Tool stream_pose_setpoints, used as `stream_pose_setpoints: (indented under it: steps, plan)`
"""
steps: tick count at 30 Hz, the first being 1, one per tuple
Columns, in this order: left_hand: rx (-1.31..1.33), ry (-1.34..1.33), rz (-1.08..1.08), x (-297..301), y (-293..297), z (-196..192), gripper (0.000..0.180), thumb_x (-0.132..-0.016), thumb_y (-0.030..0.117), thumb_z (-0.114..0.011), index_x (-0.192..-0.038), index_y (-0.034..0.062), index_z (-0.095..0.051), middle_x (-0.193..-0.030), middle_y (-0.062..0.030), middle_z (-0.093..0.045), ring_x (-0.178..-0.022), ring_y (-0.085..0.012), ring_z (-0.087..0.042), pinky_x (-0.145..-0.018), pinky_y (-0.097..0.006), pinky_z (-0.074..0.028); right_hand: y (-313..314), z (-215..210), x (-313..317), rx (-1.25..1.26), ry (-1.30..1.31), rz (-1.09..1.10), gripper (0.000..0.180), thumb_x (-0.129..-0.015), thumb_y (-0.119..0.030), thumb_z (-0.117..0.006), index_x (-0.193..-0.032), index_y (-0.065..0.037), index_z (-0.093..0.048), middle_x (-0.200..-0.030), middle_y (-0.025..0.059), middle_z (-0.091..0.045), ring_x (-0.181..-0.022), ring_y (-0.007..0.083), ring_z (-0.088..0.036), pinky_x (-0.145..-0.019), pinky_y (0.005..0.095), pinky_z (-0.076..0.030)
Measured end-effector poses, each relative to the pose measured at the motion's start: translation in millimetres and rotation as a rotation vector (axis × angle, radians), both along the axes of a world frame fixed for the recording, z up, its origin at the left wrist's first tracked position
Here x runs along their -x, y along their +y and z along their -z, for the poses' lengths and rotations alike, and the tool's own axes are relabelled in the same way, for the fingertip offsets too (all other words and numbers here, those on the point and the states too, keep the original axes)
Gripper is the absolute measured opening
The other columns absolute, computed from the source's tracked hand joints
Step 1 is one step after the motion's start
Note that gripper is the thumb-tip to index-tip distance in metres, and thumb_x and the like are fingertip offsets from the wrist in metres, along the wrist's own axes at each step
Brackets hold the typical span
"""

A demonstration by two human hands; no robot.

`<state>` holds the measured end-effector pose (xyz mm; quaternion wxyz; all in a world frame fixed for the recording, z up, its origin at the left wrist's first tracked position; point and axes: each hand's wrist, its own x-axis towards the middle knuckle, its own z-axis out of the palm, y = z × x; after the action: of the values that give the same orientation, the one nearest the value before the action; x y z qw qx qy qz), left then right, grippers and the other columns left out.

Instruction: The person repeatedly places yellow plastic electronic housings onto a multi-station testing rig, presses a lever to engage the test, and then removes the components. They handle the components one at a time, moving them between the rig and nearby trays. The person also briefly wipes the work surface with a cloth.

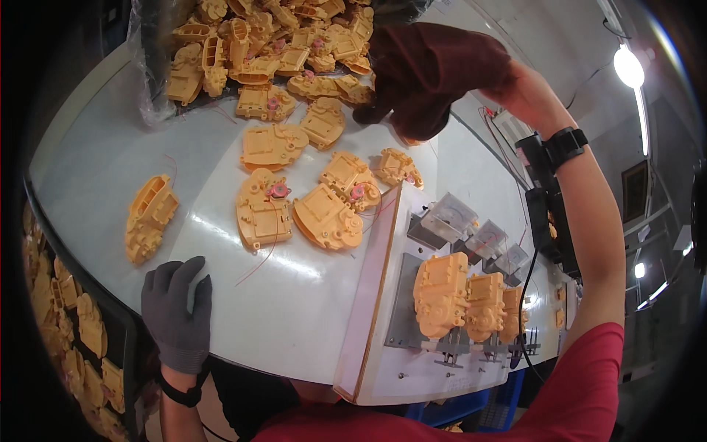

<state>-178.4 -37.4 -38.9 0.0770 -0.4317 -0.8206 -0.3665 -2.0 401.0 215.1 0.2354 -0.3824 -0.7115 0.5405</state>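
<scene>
My left hand [177, 309], in a grey glove, rests open at the near left edge of the table, its thumb apart from the fingers. It holds nothing. Beyond its fingertips stands a yellow plastic housing [151, 217] with a thin wire. My right hand [438, 77] reaches across to the far side, covered by dark maroon fabric that looks like a loose glove. Its fingers are hard to make out, so any grip is hidden. Just below it, the edge of a yellow part shows. Several yellow housings [264, 210] lie mid-table, some with pink round pieces and red wires.
At the back, a plastic-lined container [155, 103] is heaped with yellow housings. A white fixture box [383, 368] on the right carries several upright housings [440, 295] and clear blocks [449, 215]. A black cable [524, 309] hangs over it. More parts [90, 324] fill a bin at lower left.
</scene>
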Motion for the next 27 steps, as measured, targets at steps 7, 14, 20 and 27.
stream_pose_setpoints:
  steps: [7,14,20,27]
  plan:
    - [0.033,-0.005,-0.028,-3,1,-1,0.028,-0.076,0.005,-0.069,-0.104,0.0098,-0.067,-0.094,-0.0099,-0.062,-0.088,-0.0298,-0.057,-0.077,-0.040,-0.046,86,-45,-28,-0.787,0.204,0.391,0.033,-0.097,-0.009,-0.039,-0.126,0.001,-0.049,-0.117,0.0134,-0.061,-0.102,0.0213,-0.063,-0.091,0.0382,-0.052]
    - [0.049,-0.013,-0.026,-1,-2,0,0.027,-0.076,0.005,-0.068,-0.103,0.0090,-0.067,-0.093,-0.0099,-0.061,-0.087,-0.0294,-0.057,-0.076,-0.040,-0.046,83,83,24,-0.333,-0.572,0.029,0.046,-0.094,-0.006,-0.040,-0.140,-0.006,-0.042,-0.112,0.0108,-0.060,-0.091,0.0149,-0.062,-0.078,0.0298,-0.054]
    - [0.017,0.012,-0.022,-2,0,0,0.027,-0.076,0.004,-0.068,-0.103,0.0087,-0.067,-0.092,-0.0097,-0.061,-0.087,-0.0295,-0.057,-0.076,-0.040,-0.046,6,109,61,0.012,-0.471,-0.446,0.047,-0.099,-0.011,-0.037,-0.146,-0.004,-0.033,-0.136,0.0099,-0.051,-0.120,0.0191,-0.055,-0.105,0.0365,-0.042]
    - [-0.035,0.002,-0.008,-2,0,-1,0.025,-0.077,0.004,-0.068,-0.102,0.0088,-0.068,-0.093,-0.0099,-0.063,-0.088,-0.0296,-0.058,-0.077,-0.040,-0.047,-47,40,36,-0.049,-0.160,-0.450,0.041,-0.103,-0.018,-0.040,-0.141,-0.004,-0.043,-0.129,0.0084,-0.058,-0.114,0.0188,-0.059,-0.104,0.0363,-0.044]
